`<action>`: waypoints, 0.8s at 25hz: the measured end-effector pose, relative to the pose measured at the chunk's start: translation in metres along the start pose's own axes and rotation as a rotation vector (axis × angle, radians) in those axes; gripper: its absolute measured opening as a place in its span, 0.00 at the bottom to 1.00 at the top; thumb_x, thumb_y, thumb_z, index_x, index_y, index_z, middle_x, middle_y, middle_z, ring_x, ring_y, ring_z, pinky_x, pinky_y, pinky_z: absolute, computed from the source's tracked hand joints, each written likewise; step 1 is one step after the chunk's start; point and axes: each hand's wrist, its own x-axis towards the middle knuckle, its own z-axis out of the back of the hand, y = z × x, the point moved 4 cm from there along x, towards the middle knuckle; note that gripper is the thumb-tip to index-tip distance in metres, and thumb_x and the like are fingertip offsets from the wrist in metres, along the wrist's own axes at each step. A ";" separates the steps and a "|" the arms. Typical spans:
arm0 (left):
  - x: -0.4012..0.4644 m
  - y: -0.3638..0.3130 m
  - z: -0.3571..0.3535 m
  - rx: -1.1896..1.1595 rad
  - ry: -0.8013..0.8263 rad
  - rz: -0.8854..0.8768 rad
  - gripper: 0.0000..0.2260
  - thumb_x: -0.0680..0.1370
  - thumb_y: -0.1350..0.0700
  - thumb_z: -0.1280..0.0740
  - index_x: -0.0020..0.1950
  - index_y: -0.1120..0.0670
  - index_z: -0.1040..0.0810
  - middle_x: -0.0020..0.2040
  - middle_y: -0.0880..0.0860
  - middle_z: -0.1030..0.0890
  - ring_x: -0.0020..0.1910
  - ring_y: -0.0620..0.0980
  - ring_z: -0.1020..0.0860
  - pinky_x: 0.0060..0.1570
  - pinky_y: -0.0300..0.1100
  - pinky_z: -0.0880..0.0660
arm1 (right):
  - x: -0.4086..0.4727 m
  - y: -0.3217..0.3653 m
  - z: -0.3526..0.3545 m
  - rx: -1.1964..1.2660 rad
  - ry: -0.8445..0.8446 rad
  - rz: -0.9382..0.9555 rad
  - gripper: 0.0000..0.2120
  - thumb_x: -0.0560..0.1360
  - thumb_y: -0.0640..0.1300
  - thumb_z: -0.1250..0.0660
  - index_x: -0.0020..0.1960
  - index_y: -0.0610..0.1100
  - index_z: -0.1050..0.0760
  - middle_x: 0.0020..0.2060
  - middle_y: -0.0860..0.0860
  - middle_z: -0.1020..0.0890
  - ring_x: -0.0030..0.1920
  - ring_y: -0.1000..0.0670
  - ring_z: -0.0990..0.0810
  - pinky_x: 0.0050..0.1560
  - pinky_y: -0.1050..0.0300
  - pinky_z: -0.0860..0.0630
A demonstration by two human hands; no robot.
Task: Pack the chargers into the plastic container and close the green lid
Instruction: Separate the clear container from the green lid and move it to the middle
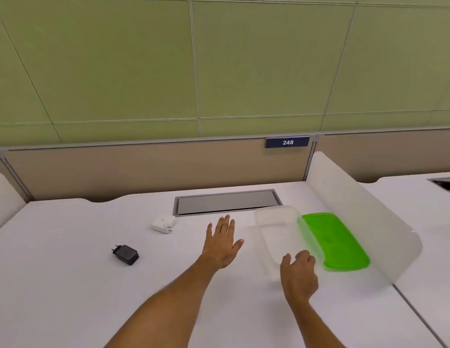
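A clear plastic container lies open on the white desk, right of centre. Its green lid rests beside it on the right, leaning against a frosted divider. A white charger sits at the desk's middle left, and a black charger lies nearer me, further left. My left hand hovers flat with fingers spread, between the white charger and the container, holding nothing. My right hand is at the container's near end, fingers curled loosely by its rim; contact with it is unclear.
A grey cable hatch is set into the desk behind the container. The frosted divider bounds the right side, with another desk beyond. A tan partition with a "248" sign closes the back.
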 end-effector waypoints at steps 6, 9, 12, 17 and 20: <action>0.003 0.003 -0.006 0.022 0.009 0.026 0.30 0.80 0.39 0.57 0.76 0.53 0.60 0.78 0.53 0.60 0.76 0.51 0.62 0.72 0.54 0.63 | 0.009 -0.014 0.002 0.290 -0.067 -0.343 0.28 0.72 0.44 0.32 0.66 0.39 0.41 0.61 0.37 0.33 0.47 0.28 0.23 0.47 0.40 0.27; 0.006 0.010 -0.009 0.003 0.010 0.051 0.30 0.80 0.39 0.57 0.76 0.53 0.59 0.78 0.53 0.60 0.76 0.51 0.62 0.72 0.54 0.64 | 0.010 -0.019 -0.006 0.331 -0.022 -0.423 0.33 0.73 0.44 0.33 0.71 0.39 0.45 0.65 0.37 0.35 0.53 0.27 0.25 0.54 0.39 0.28; 0.006 0.017 -0.011 0.000 0.015 0.076 0.30 0.80 0.39 0.57 0.76 0.53 0.60 0.78 0.53 0.60 0.76 0.51 0.62 0.72 0.54 0.64 | 0.012 -0.019 -0.013 0.360 0.014 -0.498 0.30 0.74 0.43 0.37 0.72 0.37 0.45 0.67 0.35 0.33 0.59 0.28 0.28 0.59 0.40 0.30; 0.008 0.030 -0.005 -0.056 -0.014 0.124 0.30 0.79 0.39 0.57 0.76 0.54 0.59 0.78 0.53 0.59 0.76 0.51 0.61 0.72 0.55 0.63 | 0.026 -0.011 -0.017 0.304 0.037 -0.505 0.25 0.74 0.37 0.42 0.70 0.33 0.42 0.63 0.32 0.26 0.60 0.30 0.26 0.62 0.39 0.30; 0.012 0.040 0.004 -0.128 -0.032 0.183 0.31 0.79 0.39 0.57 0.76 0.54 0.59 0.78 0.53 0.58 0.76 0.50 0.60 0.72 0.55 0.62 | 0.032 -0.002 -0.017 0.255 0.041 -0.453 0.28 0.75 0.37 0.42 0.73 0.35 0.43 0.60 0.32 0.24 0.59 0.30 0.25 0.60 0.41 0.29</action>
